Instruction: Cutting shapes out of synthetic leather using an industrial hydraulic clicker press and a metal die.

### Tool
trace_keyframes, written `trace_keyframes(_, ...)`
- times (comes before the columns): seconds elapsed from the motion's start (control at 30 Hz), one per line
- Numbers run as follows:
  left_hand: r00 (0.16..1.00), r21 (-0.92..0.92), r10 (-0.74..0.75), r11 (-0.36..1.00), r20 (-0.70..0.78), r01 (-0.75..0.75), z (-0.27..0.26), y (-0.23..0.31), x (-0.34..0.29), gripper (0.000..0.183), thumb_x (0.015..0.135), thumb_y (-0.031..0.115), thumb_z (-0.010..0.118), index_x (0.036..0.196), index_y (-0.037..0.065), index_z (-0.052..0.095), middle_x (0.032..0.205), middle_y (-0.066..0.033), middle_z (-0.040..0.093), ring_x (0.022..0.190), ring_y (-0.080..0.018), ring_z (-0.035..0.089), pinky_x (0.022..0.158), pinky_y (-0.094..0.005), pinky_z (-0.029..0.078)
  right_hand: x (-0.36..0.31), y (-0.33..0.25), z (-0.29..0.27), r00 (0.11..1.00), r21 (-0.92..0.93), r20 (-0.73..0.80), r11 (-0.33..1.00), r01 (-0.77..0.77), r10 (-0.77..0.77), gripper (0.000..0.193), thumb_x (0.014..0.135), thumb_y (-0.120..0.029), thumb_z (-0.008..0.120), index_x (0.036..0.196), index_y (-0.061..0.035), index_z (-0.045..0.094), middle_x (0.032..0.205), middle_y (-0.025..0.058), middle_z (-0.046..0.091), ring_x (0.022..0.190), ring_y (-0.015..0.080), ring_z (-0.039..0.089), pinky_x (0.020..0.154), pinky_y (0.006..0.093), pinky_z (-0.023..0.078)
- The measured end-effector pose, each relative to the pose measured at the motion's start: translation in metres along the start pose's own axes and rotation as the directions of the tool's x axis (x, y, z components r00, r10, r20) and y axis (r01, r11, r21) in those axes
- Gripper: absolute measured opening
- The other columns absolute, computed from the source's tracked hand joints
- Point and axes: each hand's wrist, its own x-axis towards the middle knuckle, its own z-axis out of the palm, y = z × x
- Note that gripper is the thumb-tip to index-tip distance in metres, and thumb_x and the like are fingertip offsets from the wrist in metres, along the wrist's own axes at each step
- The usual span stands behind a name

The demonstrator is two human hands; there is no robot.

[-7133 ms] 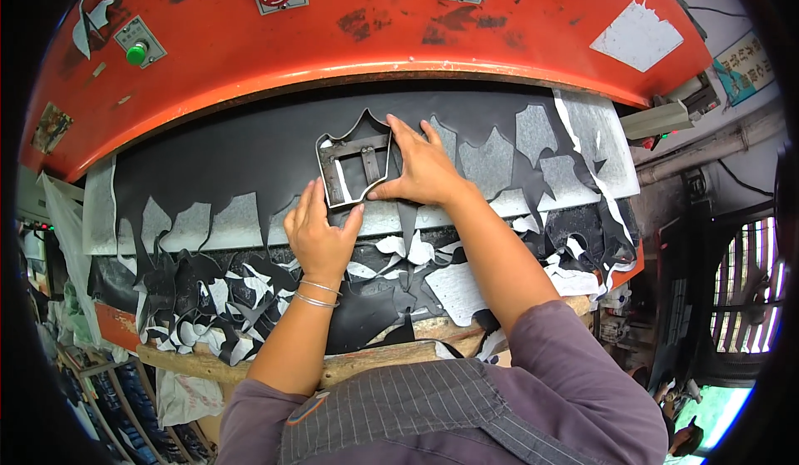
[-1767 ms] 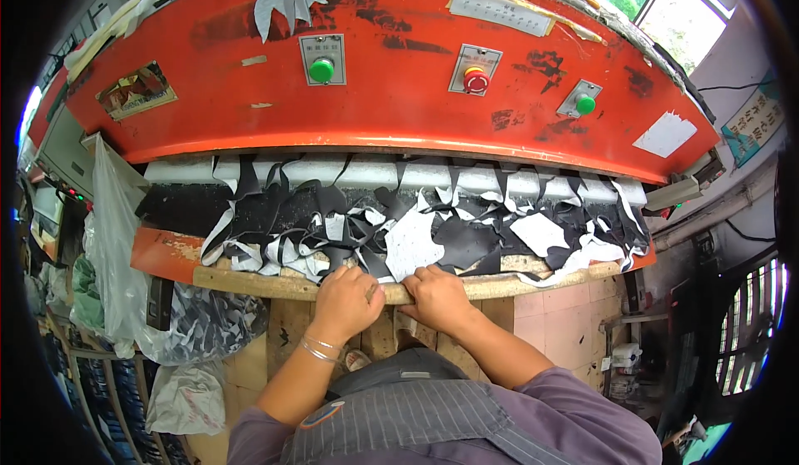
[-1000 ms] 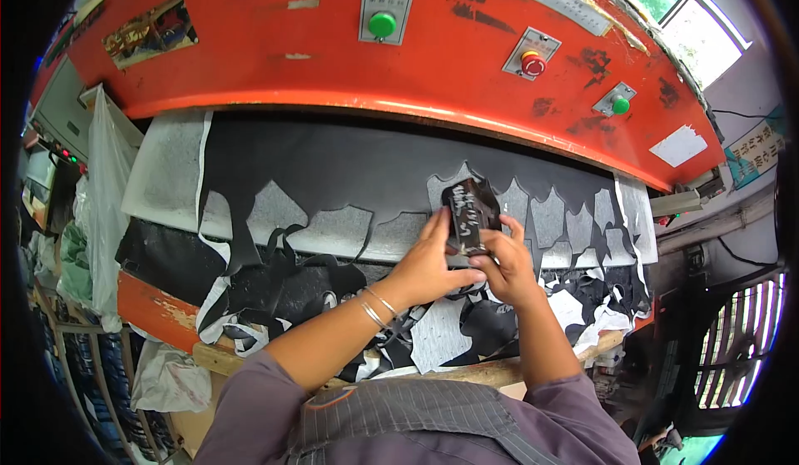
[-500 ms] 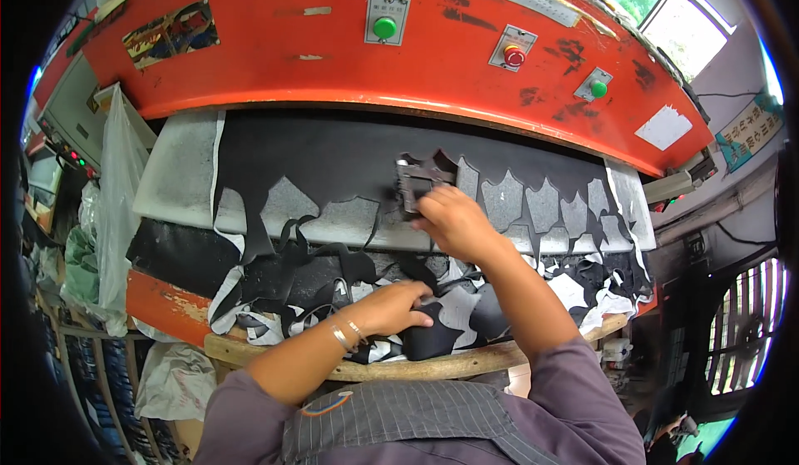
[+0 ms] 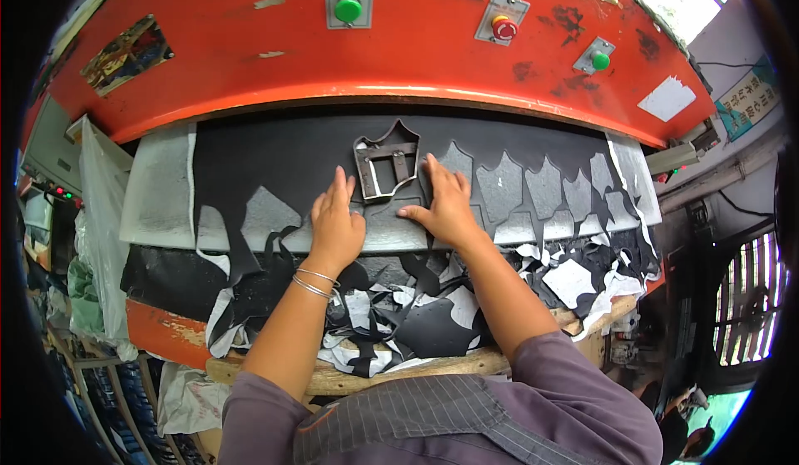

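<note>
A metal cutting die (image 5: 403,166) with a notched outline and cross braces lies on a black sheet of material (image 5: 275,153), just ahead of my hands. My left hand (image 5: 337,230) lies flat with fingers stretched out, its fingertips close to the die's lower left side. My right hand (image 5: 449,207) is spread beside the die's lower right, thumb pointing left below it. Neither hand grasps anything. Several shaped cutouts in the sheet's near part show the grey-white cutting board (image 5: 158,190) underneath.
A red machine beam (image 5: 275,57) with green buttons (image 5: 348,9) and a red button (image 5: 503,28) spans the far side. Black and white scraps (image 5: 437,328) heap along the near edge, above a wooden rail (image 5: 349,379). A clear plastic bag (image 5: 104,232) hangs at left.
My right hand has let go of the die, which now lies flat on the sheet. My left hand has left the scraps and moved forward to the die's left side.
</note>
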Motion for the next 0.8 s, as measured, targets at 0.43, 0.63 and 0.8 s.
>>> trace_keyframes(0.43, 0.987, -0.027, -0.039, 0.999, 0.157, 0.044, 0.0, 0.01, 0.01, 0.075, 0.079, 0.005, 0.047, 0.146, -0.005, 0.016, 0.138, -0.0118, 0.051, 0.132, -0.0244, 0.041, 0.113, -0.0447, 0.019, 0.012, 0.012, 0.004, 0.992, -0.036, -0.074, 0.994, 0.099, -0.102, 0.084, 0.073, -0.042, 0.074, 0.139, -0.0032, 0.04, 0.126, 0.019, 0.056, 0.119, 0.0312, 0.052, 0.106, 0.0454, 0.032)
trace_keyframes(0.63, 0.981, 0.041, -0.043, 0.999, 0.189, 0.036, 0.003, 0.01, 0.008, 0.076, 0.078, 0.006, 0.047, 0.146, -0.007, 0.015, 0.14, -0.0126, 0.048, 0.133, -0.0252, 0.039, 0.113, -0.0446, 0.018, 0.011, 0.011, 0.004, 0.996, -0.028, -0.067, 0.998, 0.061, -0.062, 0.082, 0.073, -0.042, 0.074, 0.14, -0.0067, 0.042, 0.129, 0.0191, 0.055, 0.117, 0.0354, 0.052, 0.105, 0.0456, 0.034)
trace_keyframes(0.8, 0.984, 0.055, -0.051, 0.998, 0.17, 0.042, -0.001, 0.016, 0.01, 0.078, 0.077, 0.006, 0.047, 0.146, -0.007, 0.013, 0.141, -0.0127, 0.047, 0.133, -0.0254, 0.039, 0.113, -0.0455, 0.019, 0.012, 0.008, 0.001, 0.996, -0.035, -0.046, 0.997, 0.069, -0.07, 0.082, 0.075, -0.042, 0.073, 0.14, -0.0055, 0.04, 0.129, 0.0197, 0.054, 0.119, 0.0337, 0.051, 0.106, 0.0456, 0.033)
